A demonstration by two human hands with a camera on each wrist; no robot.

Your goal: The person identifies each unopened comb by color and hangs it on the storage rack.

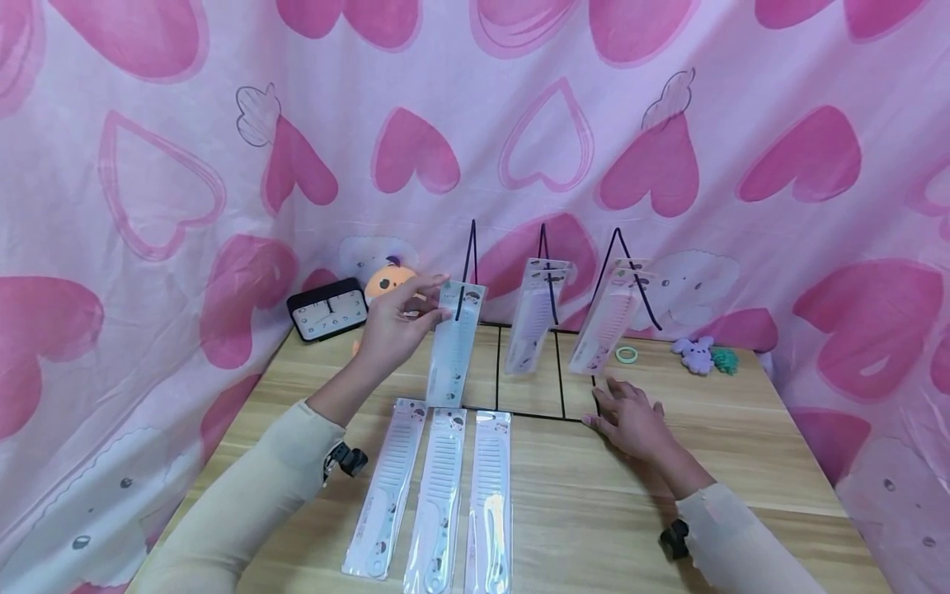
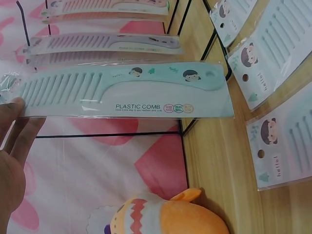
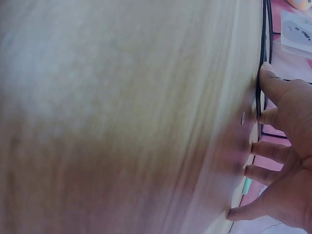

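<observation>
Mint-green packaged comb [image 1: 454, 342] hangs at the leftmost hook of the black wire rack [image 1: 549, 363]; we note its long axis near vertical, toothed end up, handle pointing down toward the wooden table [image 1: 742, 462]. Left hand [image 1: 397, 326] pinches the packet's top edge. Right hand [image 1: 631, 417] lies flat on the table by the rack's base, fingers spread, holding nothing.

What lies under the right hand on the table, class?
The right hand rests flat on the wooden table, fingertips at the corner of the black wire rack's base. Whether anything lies beneath the palm cannot be seen, as the hand covers it.
</observation>
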